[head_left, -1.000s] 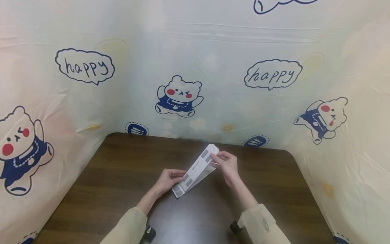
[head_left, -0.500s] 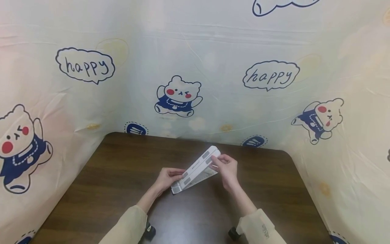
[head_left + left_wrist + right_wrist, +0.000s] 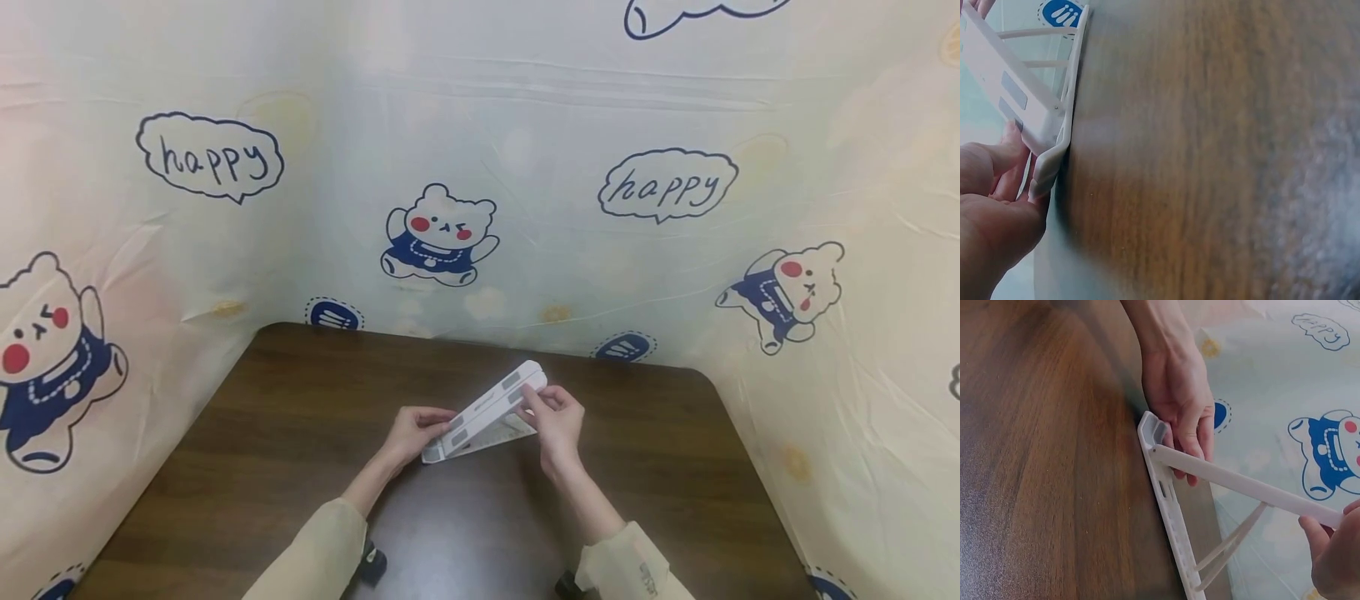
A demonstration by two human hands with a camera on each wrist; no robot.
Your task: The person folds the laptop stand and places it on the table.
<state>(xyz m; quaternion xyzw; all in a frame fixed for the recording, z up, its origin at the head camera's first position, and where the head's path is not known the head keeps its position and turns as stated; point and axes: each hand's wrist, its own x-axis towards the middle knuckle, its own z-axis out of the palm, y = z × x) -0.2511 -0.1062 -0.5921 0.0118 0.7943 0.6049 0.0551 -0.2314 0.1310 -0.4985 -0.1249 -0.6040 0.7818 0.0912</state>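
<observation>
A white foldable laptop stand (image 3: pixel 491 407) with grey pads stands partly unfolded, its upper arm sloping up to the right. My left hand (image 3: pixel 411 435) holds its low, hinged end, thumb on the upper arm and fingers behind, as the left wrist view shows up close. Up at the raised end, my right hand (image 3: pixel 559 423) pinches the arm between thumb and fingers. In the right wrist view, a thin white support strut (image 3: pixel 1230 550) links the arm to the slotted base (image 3: pixel 1169 512). The base lies along the tabletop.
The stand is over a dark wooden table (image 3: pixel 300 467) with rounded far corners. Behind and beside it hangs a pale printed cloth (image 3: pixel 540 250) with bears and "happy" bubbles. Dark wrist devices (image 3: pixel 371 565) sit under the sleeves.
The stand has turned clockwise, its near end shifting away from me. Its raised end has dropped slightly toward the right. Both hands have kept their hold.
</observation>
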